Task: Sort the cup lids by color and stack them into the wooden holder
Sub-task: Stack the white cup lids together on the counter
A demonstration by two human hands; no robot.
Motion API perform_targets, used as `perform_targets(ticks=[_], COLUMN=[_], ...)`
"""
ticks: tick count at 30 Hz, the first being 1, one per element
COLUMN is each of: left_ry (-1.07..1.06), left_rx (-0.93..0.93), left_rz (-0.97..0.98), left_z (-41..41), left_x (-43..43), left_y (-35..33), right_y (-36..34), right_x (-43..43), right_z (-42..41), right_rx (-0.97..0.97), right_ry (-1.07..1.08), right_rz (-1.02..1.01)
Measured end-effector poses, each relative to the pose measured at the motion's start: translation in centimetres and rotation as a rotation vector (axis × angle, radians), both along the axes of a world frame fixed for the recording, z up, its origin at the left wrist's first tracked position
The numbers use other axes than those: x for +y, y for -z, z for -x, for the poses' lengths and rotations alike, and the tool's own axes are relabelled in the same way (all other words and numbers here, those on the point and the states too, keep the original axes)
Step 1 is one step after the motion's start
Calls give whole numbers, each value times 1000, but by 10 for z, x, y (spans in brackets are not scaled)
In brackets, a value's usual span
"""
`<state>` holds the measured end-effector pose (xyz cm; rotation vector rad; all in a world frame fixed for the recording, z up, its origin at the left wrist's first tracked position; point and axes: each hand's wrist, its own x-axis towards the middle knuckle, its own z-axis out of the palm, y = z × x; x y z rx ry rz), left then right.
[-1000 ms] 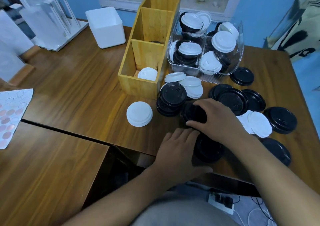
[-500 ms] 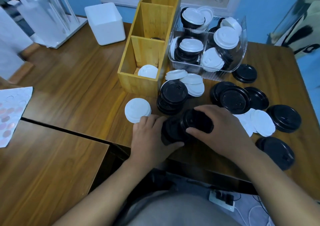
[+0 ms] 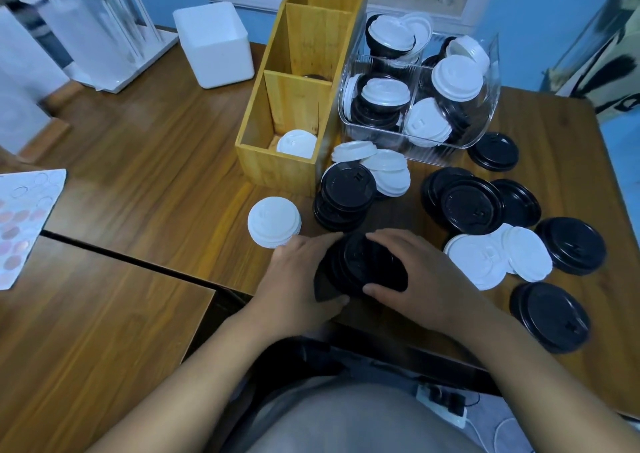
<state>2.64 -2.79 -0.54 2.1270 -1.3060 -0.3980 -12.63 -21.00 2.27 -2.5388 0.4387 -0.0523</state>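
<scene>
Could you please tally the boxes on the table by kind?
Wooden holder: 1
Clear plastic bin: 1
White square box: 1
Total: 3

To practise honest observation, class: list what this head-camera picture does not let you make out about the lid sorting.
1. How many lids are in the black stack: the left hand and right hand grip it and cover its sides.
2. What is in the wooden holder's middle and far compartments: its walls hide the floors; only a dark sliver shows.
3. The lid count in the clear bin: the lids overlap.
</scene>
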Motion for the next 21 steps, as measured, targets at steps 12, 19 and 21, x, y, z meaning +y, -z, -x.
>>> perform_targets(ticks=[12, 19, 21], left_ry=[-8, -83, -75], left_rx=[-193, -239, -239], left_rz=[-67, -35, -32], left_z=[19, 33, 33], left_x=[-7, -14, -13], left_y=[6, 8, 9], right_y=[-16, -10, -10], right_x=[2, 18, 18], right_z=[20, 16, 15], right_rx=[8, 36, 49], right_ry=[186, 166, 172], right_rz=[71, 91, 81])
